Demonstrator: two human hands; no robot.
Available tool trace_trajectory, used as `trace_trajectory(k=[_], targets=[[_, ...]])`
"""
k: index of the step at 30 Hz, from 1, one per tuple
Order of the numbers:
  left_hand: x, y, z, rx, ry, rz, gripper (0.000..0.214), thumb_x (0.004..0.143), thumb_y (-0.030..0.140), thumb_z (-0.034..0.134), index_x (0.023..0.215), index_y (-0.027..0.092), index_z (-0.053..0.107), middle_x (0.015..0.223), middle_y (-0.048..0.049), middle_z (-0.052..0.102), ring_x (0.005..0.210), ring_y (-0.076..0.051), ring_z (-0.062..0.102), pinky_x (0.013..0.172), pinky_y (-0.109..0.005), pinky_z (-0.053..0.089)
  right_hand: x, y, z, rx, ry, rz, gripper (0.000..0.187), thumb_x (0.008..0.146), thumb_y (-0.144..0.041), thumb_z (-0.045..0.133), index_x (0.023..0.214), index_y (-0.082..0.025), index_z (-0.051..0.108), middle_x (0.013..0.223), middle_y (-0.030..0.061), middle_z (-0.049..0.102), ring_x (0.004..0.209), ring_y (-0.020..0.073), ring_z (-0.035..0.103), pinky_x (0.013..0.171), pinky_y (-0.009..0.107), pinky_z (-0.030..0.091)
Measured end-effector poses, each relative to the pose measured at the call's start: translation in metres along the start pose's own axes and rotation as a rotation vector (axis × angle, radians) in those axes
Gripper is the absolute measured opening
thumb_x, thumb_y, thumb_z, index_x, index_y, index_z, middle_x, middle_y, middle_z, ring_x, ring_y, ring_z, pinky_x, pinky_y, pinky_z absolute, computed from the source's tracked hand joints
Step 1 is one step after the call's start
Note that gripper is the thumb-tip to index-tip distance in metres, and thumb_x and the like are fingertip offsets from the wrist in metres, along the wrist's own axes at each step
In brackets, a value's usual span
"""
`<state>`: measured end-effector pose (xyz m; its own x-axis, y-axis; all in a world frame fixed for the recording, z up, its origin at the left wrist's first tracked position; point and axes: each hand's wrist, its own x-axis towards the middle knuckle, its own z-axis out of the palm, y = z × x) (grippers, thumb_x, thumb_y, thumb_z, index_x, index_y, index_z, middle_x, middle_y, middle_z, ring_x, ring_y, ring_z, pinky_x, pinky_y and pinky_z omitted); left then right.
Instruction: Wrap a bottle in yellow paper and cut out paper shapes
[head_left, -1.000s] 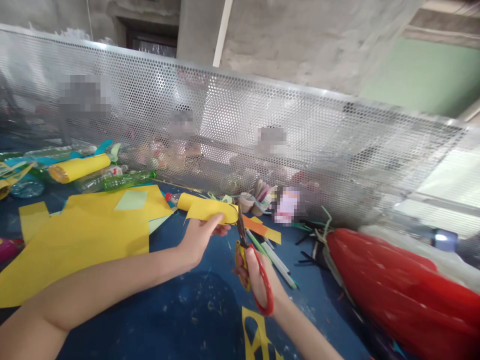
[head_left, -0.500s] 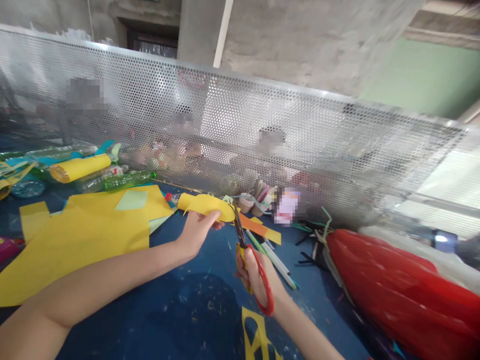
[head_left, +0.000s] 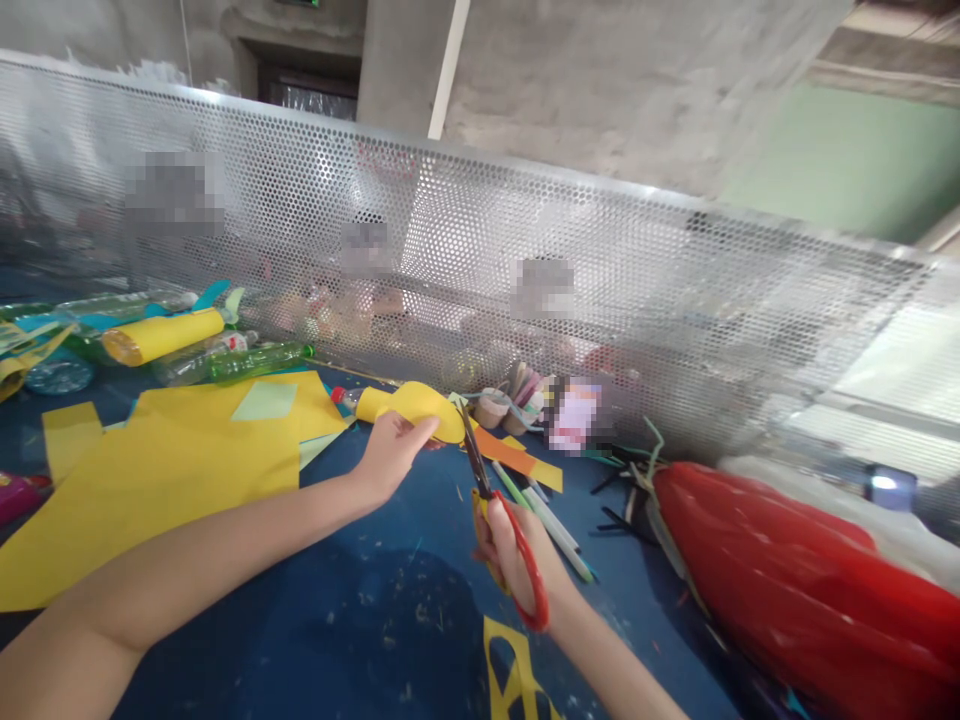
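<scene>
Between thumb and fingers, my left hand (head_left: pixel 396 448) pinches a rounded piece of yellow paper (head_left: pixel 421 402). My right hand (head_left: pixel 514 550) is wrapped round the handles of a pair of scissors (head_left: pixel 474 450), one red and one yellow. The dark blades point away from me and meet the paper's right edge; they look nearly closed. Just behind the paper lies a plastic bottle (head_left: pixel 349 398) with a red cap and a yellow wrap, partly hidden by the paper and my left hand.
Large yellow sheets (head_left: pixel 202 480) cover the table's left side. Plastic bottles (head_left: pixel 255 362) lie behind them. Markers (head_left: pixel 551 520) and orange paper strips (head_left: pixel 506 450) sit right of centre. A red plastic bag (head_left: pixel 795 560) fills the right. A perforated metal screen (head_left: pixel 465 230) runs along the back.
The yellow paper has turned in my left hand, its rounded edge now rising higher. The scissors' tips have shifted slightly left, and the blades have drawn closer together.
</scene>
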<state>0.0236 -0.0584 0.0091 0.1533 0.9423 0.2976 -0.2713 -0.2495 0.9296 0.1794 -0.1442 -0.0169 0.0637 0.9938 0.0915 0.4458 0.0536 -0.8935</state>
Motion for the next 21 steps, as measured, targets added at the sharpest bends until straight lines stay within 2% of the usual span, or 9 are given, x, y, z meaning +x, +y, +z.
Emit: trace_trajectory(k=[5,21], targets=[[0.0008,0.0034,0.0006,-0.010,-0.014,0.007,0.021,0.070,0.032,0.060,0.060,0.016,0.068,0.058,-0.0025,0.067,0.060,-0.016,0.062,0.059,-0.025,0.048,-0.0039,-0.0084,0.0014,0.027,-0.021,0.017,0.055,0.078,-0.072,0.034,0.051,-0.024,0.036,0.038,-0.0064,0.029,0.030,0.0094,0.031,0.054,0.034,0.053],[0.0051,-0.0032,-0.0030,-0.024,0.023,0.032,0.020,0.072,0.032,0.063,0.061,0.015,0.066,0.062,-0.0039,0.068,0.060,-0.016,0.062,0.060,-0.025,0.048,-0.0056,-0.0097,-0.0003,-0.030,-0.013,0.030,0.052,0.080,-0.067,0.035,0.052,-0.023,0.038,0.037,-0.0065,0.029,0.033,0.0113,0.037,0.049,0.030,0.050]])
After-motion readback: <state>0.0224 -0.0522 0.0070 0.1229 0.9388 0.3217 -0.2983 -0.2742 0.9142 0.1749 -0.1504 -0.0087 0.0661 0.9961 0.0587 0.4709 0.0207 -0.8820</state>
